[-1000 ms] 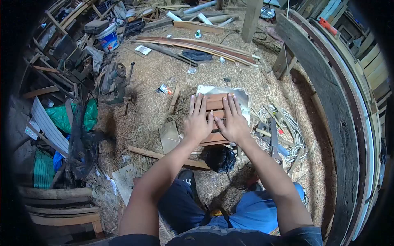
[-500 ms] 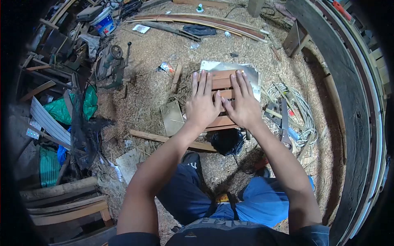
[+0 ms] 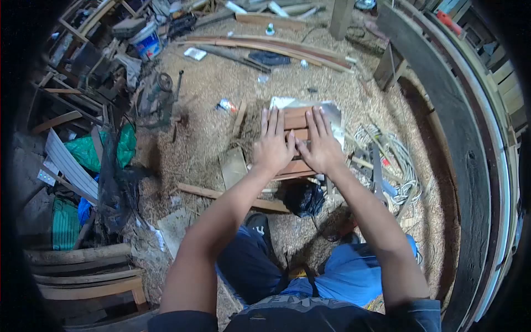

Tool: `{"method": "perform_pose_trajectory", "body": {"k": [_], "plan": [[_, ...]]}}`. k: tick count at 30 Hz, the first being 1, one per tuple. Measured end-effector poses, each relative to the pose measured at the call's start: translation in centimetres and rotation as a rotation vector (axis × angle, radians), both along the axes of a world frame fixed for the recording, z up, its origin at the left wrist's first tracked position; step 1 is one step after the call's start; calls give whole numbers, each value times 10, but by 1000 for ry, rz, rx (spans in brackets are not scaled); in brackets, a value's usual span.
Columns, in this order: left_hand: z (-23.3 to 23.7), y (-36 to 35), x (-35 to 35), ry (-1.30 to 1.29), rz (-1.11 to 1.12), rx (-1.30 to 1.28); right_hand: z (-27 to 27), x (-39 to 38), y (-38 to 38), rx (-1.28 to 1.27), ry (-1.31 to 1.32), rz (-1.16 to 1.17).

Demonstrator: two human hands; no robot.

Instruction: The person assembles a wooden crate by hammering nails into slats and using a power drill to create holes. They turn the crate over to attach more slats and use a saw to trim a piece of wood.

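Note:
Reddish-brown wooden slats (image 3: 297,122) lie side by side in front of me, with narrow dark gaps between some of them. My left hand (image 3: 273,148) rests flat on their left part, fingers stretched away from me. On the right part lies my right hand (image 3: 323,150), also flat and palm down. The two thumbs nearly meet over the middle slats. A pale, worn sheet (image 3: 335,117) shows behind and to the right of the slats. My palms and fingers cover much of the wood, and its underside is hidden.
A handsaw (image 3: 378,172) and a coil of pale cable (image 3: 410,169) lie to the right. Near my feet are a black plastic bag (image 3: 305,200) and a plank (image 3: 232,197). Long strips (image 3: 260,42) lie farther off. A dark beam (image 3: 471,160) runs along the right.
The view has shifted slightly, so the slats and both hands appear a little lower. Both hands stay flat on the wood, the right one slightly closer to the left in the picture.

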State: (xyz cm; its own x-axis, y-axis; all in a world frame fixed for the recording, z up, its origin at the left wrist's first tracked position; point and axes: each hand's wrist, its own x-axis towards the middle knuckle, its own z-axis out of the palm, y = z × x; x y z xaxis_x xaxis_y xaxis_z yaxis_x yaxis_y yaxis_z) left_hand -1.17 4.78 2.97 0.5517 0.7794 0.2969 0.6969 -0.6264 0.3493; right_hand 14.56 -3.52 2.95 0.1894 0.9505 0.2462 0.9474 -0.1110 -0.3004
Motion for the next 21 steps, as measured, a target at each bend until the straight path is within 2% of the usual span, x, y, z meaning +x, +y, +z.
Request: {"method": "perform_pose_trajectory", "body": {"k": [7, 9, 10, 11, 13, 15, 16, 18, 21], "plan": [[-17, 1, -11, -100, -30, 51, 9, -7, -10, -53, 106, -46], [-20, 3, -8, -180, 145, 95, 8, -7, -11, -54, 95, -70], [-17, 4, -8, -256, 151, -61, 4, -9, -11, 21, 102, -174], [-16, 3, -7, -264, 150, -65, 0, -9, -11, 96, 108, -277], [-16, 5, -8, -592, 205, -179, 6, -9, -11, 123, 114, -315], [-14, 6, -6, -574, 298, -254, 17, -9, -8, -98, 439, -477], [-11, 6, -6, -543, 344, -348, 28, -4, -2, -285, 469, -468], [-2, 8, -7, -525, 383, -428, 22, -3, 2, -267, 459, -454], [-11, 8, -10, -567, 290, -529, 5, 0, -4, -207, 454, -447]]}}
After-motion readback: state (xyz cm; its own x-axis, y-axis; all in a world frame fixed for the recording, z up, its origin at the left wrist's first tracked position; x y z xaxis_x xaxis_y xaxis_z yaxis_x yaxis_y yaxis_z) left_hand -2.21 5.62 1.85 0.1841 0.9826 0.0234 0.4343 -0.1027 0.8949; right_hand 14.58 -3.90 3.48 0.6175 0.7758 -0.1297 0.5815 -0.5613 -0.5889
